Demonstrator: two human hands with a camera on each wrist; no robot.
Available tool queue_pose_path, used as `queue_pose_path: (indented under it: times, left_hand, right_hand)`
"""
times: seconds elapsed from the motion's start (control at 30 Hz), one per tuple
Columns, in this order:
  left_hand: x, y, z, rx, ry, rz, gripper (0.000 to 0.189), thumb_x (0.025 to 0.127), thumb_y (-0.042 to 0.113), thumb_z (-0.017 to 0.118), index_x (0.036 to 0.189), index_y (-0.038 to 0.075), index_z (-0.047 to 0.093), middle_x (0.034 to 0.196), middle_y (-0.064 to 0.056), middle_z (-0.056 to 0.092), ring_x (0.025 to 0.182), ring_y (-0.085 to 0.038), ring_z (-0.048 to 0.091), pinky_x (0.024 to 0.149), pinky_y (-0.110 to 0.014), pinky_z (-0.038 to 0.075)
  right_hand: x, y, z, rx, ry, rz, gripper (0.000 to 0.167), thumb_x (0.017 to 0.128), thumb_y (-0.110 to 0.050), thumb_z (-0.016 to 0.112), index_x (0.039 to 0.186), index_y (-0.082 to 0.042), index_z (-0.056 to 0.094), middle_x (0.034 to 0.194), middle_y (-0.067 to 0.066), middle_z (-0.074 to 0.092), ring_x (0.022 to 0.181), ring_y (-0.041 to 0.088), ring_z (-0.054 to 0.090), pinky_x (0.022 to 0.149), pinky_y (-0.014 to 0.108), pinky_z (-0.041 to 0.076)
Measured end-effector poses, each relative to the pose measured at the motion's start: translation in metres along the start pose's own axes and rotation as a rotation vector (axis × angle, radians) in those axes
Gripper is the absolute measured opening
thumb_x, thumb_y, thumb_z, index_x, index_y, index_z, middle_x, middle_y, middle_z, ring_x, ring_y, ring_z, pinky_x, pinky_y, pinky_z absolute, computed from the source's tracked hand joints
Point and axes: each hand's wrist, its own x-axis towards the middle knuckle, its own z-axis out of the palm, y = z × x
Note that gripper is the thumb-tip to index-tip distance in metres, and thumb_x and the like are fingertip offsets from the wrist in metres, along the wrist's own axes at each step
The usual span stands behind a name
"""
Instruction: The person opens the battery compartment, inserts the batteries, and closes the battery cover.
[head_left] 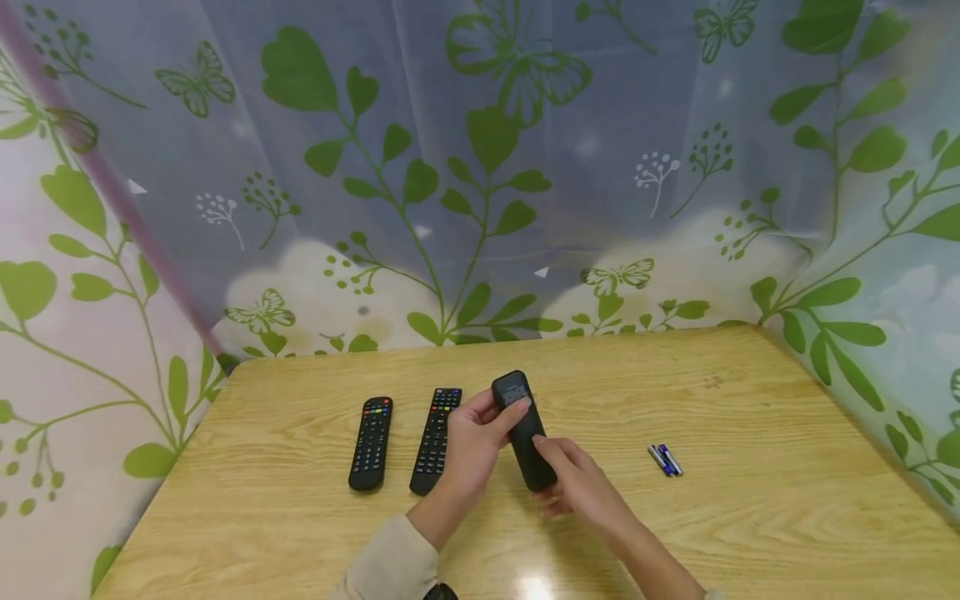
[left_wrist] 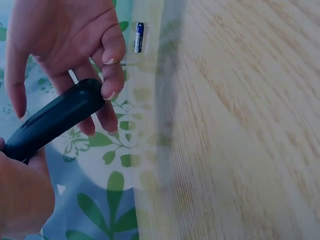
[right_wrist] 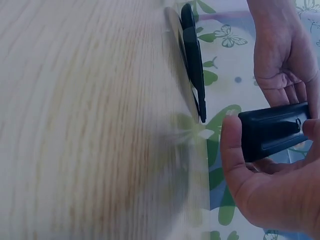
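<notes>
A black remote control [head_left: 531, 446] is held above the table, its back with a printed label turned up. My left hand [head_left: 472, 442] grips it near the labelled end, thumb lying across that face. At the other end is my right hand [head_left: 581, 483], its thumb on the back cover and other fingers around the lower end. The right wrist view shows a small latch mark on the remote's cover [right_wrist: 270, 132], with a thumb right beside it.
Two more black remotes lie button side up on the wooden table [head_left: 285, 442]: a shorter one [head_left: 371, 446] at left and a longer one [head_left: 433, 442] partly behind the left hand. Two small batteries [head_left: 666, 460] lie to the right. A patterned curtain [head_left: 480, 208] hangs behind the table.
</notes>
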Motion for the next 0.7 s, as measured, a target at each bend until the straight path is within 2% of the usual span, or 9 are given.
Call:
queue_pose_path:
  times: [0.17, 0.37, 0.53, 0.7]
  left_hand:
    - [-0.001, -0.002, 0.002, 0.019, 0.018, 0.022, 0.035, 0.084, 0.016, 0.075, 0.114, 0.0, 0.067, 0.102, -0.014, 0.069, 0.091, -0.022, 0.067, 0.079, -0.033, 0.056]
    - [-0.004, -0.002, 0.004, 0.058, 0.047, 0.018, 0.032, 0.085, 0.015, 0.075, 0.113, 0.0, 0.068, 0.1, -0.013, 0.07, 0.089, -0.02, 0.067, 0.076, -0.03, 0.056]
    - [-0.008, -0.001, 0.009, 0.146, 0.061, 0.032, 0.032, 0.085, 0.016, 0.074, 0.113, 0.002, 0.069, 0.1, -0.012, 0.07, 0.088, -0.018, 0.066, 0.077, -0.03, 0.055]
    - [-0.009, -0.003, 0.013, 0.184, 0.085, 0.046, 0.031, 0.085, 0.012, 0.074, 0.113, 0.001, 0.069, 0.1, -0.013, 0.07, 0.09, -0.02, 0.067, 0.078, -0.031, 0.055]
  right_hand:
    - [0.0, 0.0, 0.001, -0.023, -0.039, 0.004, 0.071, 0.096, -0.056, 0.043, 0.131, 0.006, 0.045, 0.098, 0.017, 0.056, 0.079, 0.026, 0.059, 0.062, 0.037, 0.053]
    - [0.002, -0.001, 0.002, -0.029, -0.062, 0.046, 0.064, 0.099, -0.05, 0.038, 0.13, 0.005, 0.044, 0.097, 0.016, 0.056, 0.08, 0.027, 0.058, 0.063, 0.035, 0.049]
    - [0.004, -0.002, 0.006, -0.034, -0.036, 0.093, 0.056, 0.098, -0.044, 0.033, 0.122, 0.003, 0.051, 0.088, 0.014, 0.057, 0.074, 0.026, 0.056, 0.059, 0.032, 0.044]
    - [0.005, -0.005, 0.008, -0.051, -0.066, 0.104, 0.051, 0.096, -0.041, 0.027, 0.11, 0.001, 0.053, 0.081, 0.014, 0.057, 0.07, 0.025, 0.054, 0.059, 0.031, 0.038]
